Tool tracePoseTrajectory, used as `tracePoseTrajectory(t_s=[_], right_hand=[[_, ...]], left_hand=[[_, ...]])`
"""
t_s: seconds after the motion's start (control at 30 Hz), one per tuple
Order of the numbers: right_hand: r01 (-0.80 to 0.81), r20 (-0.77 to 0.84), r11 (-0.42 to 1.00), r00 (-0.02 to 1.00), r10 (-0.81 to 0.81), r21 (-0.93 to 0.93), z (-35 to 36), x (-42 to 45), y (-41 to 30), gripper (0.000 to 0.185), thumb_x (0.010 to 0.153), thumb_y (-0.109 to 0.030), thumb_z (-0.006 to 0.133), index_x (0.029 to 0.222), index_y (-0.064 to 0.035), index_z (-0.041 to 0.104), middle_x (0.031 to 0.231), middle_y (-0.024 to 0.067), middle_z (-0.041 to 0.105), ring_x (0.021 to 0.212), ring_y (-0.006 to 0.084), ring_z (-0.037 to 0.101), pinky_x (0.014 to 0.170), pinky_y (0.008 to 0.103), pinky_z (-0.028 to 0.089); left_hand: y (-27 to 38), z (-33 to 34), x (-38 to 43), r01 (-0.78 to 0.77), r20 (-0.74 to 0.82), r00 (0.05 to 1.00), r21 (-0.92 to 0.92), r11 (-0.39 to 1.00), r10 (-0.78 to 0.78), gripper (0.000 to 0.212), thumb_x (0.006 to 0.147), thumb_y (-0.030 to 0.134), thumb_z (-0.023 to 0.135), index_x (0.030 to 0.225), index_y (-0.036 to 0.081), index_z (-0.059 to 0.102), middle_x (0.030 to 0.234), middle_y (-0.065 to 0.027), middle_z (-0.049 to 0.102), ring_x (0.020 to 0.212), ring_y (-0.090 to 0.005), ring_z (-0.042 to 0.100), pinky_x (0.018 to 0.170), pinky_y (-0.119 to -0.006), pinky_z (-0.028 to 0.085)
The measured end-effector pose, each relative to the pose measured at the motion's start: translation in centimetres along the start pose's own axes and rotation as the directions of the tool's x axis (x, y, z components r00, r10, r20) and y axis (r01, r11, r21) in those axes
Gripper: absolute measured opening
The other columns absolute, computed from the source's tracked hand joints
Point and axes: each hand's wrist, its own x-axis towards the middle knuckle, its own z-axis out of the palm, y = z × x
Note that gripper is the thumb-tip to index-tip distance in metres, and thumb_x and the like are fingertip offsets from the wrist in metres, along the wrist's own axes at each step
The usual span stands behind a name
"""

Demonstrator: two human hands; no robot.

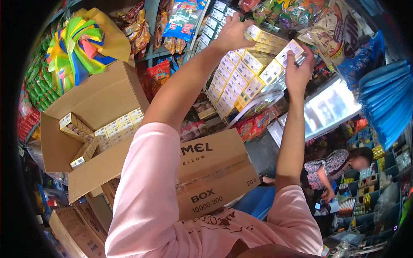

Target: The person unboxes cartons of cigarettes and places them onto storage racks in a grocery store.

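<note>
My right hand (299, 72) grips a yellow-and-white Camel cigarette carton (289, 53) at the right of a stack, thumb on its white end. Farther left, my left hand (233, 34) reaches to the upper cartons (266, 38), its thumb and fingers spread around their near-left corner. Whether it holds one of them cannot be told. Below both hands, stacked cartons (237, 75) show their white ends in rows on a wire rack (214, 102). An opened cardboard box (93, 85) at left holds more small cartons (117, 127).
A taped cardboard box (213, 174) stands close before my body. Hanging snack packs (184, 21) and blue plastic bags (385, 100) crowd the sides. A lit display panel (332, 106) is beyond my right arm. Another person (329, 171) is at the lower right near compartmented shelves (361, 193).
</note>
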Motion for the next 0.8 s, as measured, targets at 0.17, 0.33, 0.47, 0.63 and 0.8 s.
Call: tracePoseTrajectory(t_s=[0.17,0.33,0.47,0.63,0.8], right_hand=[[0.055,-0.023,0.993,0.998,-0.058,-0.107,0.0,0.4,0.7,0.054,0.091,-0.025,0.075,0.135,-0.0033,0.052,0.136,0.0236,0.053,0.128,0.0426,0.05,0.109,0.0492,0.041],[0.036,-0.011,0.994,0.999,-0.038,-0.106,0.3,0.5,0.0,0.06,0.087,-0.028,0.079,0.134,-0.0026,0.051,0.134,0.0247,0.054,0.127,0.0434,0.05,0.11,0.0511,0.039],[0.051,0.011,0.993,0.999,-0.05,-0.105,0.1,0.4,-0.6,0.07,0.079,-0.029,0.086,0.133,-0.0021,0.05,0.131,0.0248,0.053,0.127,0.0439,0.05,0.109,0.0516,0.04],[0.128,0.069,0.981,0.99,-0.119,-0.146,-0.4,0.4,-0.6,0.083,0.069,-0.027,0.093,0.133,-0.0006,0.046,0.13,0.0251,0.053,0.126,0.0439,0.05,0.106,0.0498,0.043],[0.115,0.147,0.979,0.985,-0.091,-0.167,-0.2,1.4,-1.1,0.087,0.066,-0.026,0.094,0.133,-0.0002,0.046,0.128,0.0254,0.054,0.123,0.0446,0.052,0.104,0.0491,0.045]], left_hand=[[2.4,0.5,-0.6,0.08,-0.04,0.996,0.006,0.997,-0.08,0.085,0.073,0.06,0.082,0.143,0.017,0.059,0.137,-0.0334,0.044,0.123,-0.0526,0.05,0.103,-0.056,0.048],[2.3,1.0,-0.3,0.261,0.022,0.965,-0.058,0.964,-0.26,0.085,0.076,0.065,0.079,0.143,0.019,0.058,0.138,-0.0285,0.044,0.124,-0.0475,0.053,0.1,-0.053,0.05],[1.9,1.3,-0.2,0.293,-0.006,0.956,-0.021,0.956,-0.293,0.081,0.075,0.058,0.08,0.142,0.018,0.058,0.132,-0.0229,0.048,0.12,-0.0425,0.056,0.096,-0.05,0.053],[1.7,0.8,0.0,0.297,0.021,0.955,0.006,0.955,-0.297,0.083,0.075,0.053,0.081,0.143,0.014,0.056,0.128,-0.0215,0.051,0.114,-0.0404,0.061,0.092,-0.05,0.056],[3.2,-0.1,0.0,0.386,0.11,0.917,0.0,0.923,-0.383,0.083,0.079,0.053,0.078,0.147,0.015,0.051,0.135,-0.0232,0.051,0.114,-0.0417,0.064,0.095,-0.049,0.054]])
